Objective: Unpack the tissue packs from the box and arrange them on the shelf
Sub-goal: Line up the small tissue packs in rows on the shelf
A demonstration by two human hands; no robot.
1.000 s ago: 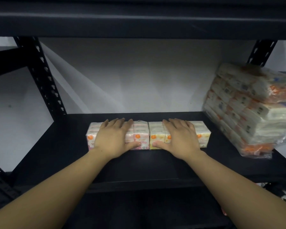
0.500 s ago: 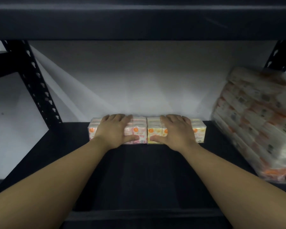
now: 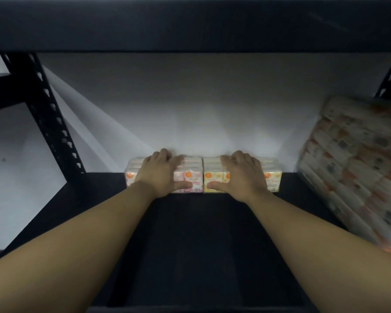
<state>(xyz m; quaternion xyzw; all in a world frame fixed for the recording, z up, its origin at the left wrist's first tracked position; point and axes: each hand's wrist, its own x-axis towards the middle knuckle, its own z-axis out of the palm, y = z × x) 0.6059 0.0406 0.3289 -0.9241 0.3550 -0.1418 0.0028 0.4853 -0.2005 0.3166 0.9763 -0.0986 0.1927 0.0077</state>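
Hands point(image 3: 160, 175) point(image 3: 242, 177) press tissue packs point(image 3: 191, 175) (row runs left-right)

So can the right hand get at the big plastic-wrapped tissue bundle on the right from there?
Probably yes: the right hand rests on the yellow tissue pack, with bare black shelf between it and the bundle.

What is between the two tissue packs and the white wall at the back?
Nothing visible. The pink pack under the left hand and the yellow pack under the right hand sit at the back of the shelf, against the wall.
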